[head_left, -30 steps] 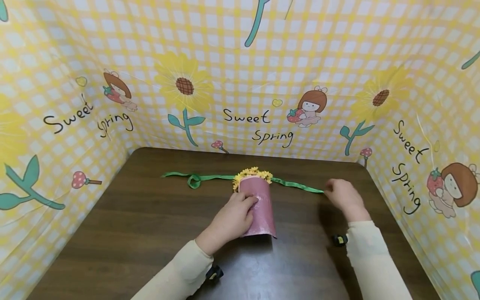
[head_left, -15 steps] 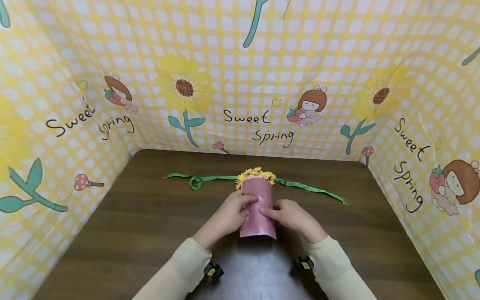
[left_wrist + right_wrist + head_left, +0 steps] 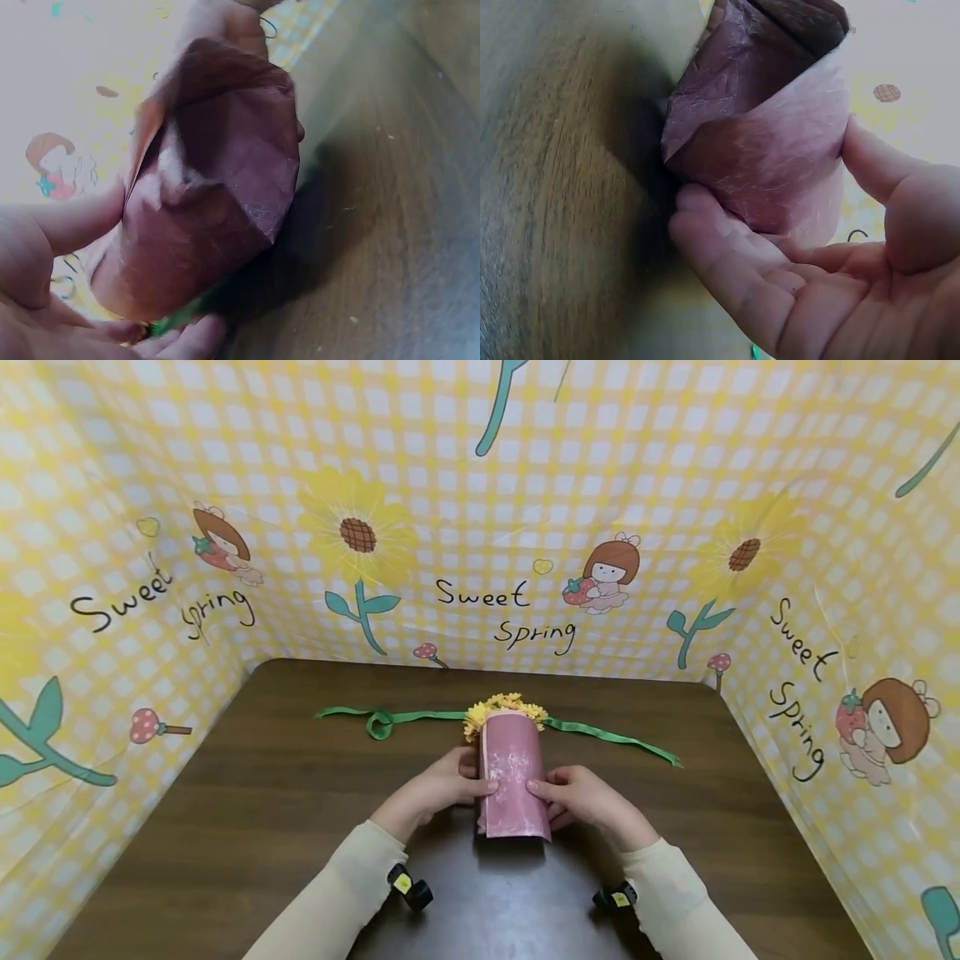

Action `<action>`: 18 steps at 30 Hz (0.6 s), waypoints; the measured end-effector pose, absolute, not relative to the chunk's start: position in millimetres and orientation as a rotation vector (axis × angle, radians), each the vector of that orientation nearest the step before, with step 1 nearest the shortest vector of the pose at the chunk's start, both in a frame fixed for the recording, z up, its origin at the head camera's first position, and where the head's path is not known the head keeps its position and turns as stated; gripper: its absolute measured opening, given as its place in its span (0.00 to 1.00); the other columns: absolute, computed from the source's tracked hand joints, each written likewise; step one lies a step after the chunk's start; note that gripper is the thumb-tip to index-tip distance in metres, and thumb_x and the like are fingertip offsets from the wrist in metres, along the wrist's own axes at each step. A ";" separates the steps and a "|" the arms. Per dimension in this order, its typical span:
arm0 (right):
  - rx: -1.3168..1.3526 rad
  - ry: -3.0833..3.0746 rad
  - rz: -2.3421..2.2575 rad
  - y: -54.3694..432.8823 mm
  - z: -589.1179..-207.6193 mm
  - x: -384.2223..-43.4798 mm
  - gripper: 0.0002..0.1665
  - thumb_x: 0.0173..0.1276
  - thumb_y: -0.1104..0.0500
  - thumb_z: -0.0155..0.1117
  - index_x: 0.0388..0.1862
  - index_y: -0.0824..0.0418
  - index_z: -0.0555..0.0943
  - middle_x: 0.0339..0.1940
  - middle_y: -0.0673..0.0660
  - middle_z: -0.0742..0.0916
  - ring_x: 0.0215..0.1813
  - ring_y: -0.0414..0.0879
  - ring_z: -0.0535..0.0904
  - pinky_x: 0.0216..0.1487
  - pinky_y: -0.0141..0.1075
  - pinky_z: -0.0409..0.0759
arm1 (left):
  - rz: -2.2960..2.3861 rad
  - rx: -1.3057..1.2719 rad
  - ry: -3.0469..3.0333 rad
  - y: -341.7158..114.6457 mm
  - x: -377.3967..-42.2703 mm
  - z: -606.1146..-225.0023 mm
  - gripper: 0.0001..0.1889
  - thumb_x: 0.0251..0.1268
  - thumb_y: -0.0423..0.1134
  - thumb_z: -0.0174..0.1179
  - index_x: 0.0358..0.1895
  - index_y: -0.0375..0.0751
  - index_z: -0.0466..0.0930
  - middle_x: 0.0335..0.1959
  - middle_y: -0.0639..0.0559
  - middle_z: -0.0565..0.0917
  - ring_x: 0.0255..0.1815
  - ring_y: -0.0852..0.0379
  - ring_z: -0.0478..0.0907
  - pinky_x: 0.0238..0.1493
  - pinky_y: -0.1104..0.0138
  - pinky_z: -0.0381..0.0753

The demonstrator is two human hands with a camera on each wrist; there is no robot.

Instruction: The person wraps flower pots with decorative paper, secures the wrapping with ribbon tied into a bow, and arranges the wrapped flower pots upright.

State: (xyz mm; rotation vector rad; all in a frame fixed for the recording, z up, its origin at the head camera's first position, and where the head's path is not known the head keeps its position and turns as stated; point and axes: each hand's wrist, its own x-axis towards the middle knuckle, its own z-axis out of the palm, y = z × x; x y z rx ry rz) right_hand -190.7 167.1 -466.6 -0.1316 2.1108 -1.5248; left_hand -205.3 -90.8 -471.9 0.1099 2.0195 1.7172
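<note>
Lettering, head view: "Sweet Spring" can be read three times, in black handwritten-style print, on the cloth backdrop [image 3: 480, 510], which is covered with yellow checks, sunflowers and a girl figure with a strawberry.
Hands, head view: The pink wrapper [image 3: 516, 777] is held from both sides, the left grip [image 3: 435, 785] and the right grip [image 3: 592, 797] each closed only partway, with a thumb laid on the upper face.
Bundle, head view: The wrapper is rolled into a tube at the middle of the dark wood-grained table [image 3: 300, 777]; whitish creases are spread over it, a straight edge is seen down its left side, and its far end is fringed with small yellow flowers [image 3: 504, 702].
Ribbon, head view: A narrow, shiny green ribbon [image 3: 431, 717] is stretched out on both sides of the flowers, with a loop formed on the left.
Wrists, head view: Cream sleeves [image 3: 330, 893] are worn, and a black device with a yellow patch [image 3: 615, 899] is seen at each wrist.
Tube, left wrist view: The hollow near end is shown, angular and folded inward; its side is pressed by the left thumb.
Tube, right wrist view: The crinkled sheet is clasped between the right thumb and the fingers below.
</note>
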 end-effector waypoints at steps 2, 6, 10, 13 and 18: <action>-0.132 2.092 -1.543 168.6 -467.6 -191.1 0.36 0.74 0.48 0.67 0.63 0.78 0.74 0.43 0.64 0.88 0.40 0.52 0.89 0.44 0.47 0.88 | 1.701 0.076 1.935 -91.9 -205.2 -473.2 0.47 0.64 0.38 0.71 0.77 0.25 0.50 0.65 0.28 0.74 0.58 0.41 0.81 0.58 0.50 0.82; -0.119 2.082 -1.568 167.7 -466.2 -189.4 0.37 0.74 0.49 0.67 0.65 0.78 0.72 0.49 0.65 0.86 0.44 0.49 0.87 0.46 0.45 0.88 | 1.714 0.081 1.848 -91.4 -203.6 -473.9 0.40 0.68 0.37 0.68 0.73 0.19 0.55 0.59 0.29 0.78 0.52 0.43 0.85 0.57 0.50 0.83; -0.096 2.086 -1.560 164.7 -465.1 -185.5 0.36 0.78 0.45 0.60 0.64 0.77 0.73 0.44 0.62 0.85 0.42 0.46 0.84 0.46 0.42 0.87 | 1.799 0.002 1.804 -87.2 -200.0 -476.4 0.37 0.69 0.36 0.67 0.71 0.17 0.57 0.53 0.31 0.82 0.46 0.46 0.87 0.56 0.51 0.84; -0.046 2.104 -1.561 161.3 -464.6 -183.0 0.37 0.80 0.40 0.54 0.61 0.76 0.75 0.40 0.60 0.85 0.40 0.45 0.82 0.44 0.41 0.86 | 1.874 -0.075 1.781 -82.3 -194.9 -477.1 0.38 0.69 0.35 0.67 0.72 0.18 0.57 0.51 0.31 0.84 0.42 0.49 0.87 0.55 0.51 0.84; 0.048 2.166 -1.593 152.4 -464.2 -182.7 0.37 0.77 0.40 0.59 0.62 0.74 0.76 0.40 0.60 0.85 0.39 0.46 0.82 0.41 0.41 0.86 | 1.959 -0.061 1.810 -75.4 -187.5 -473.6 0.39 0.68 0.33 0.66 0.75 0.22 0.56 0.57 0.30 0.81 0.40 0.51 0.86 0.50 0.54 0.86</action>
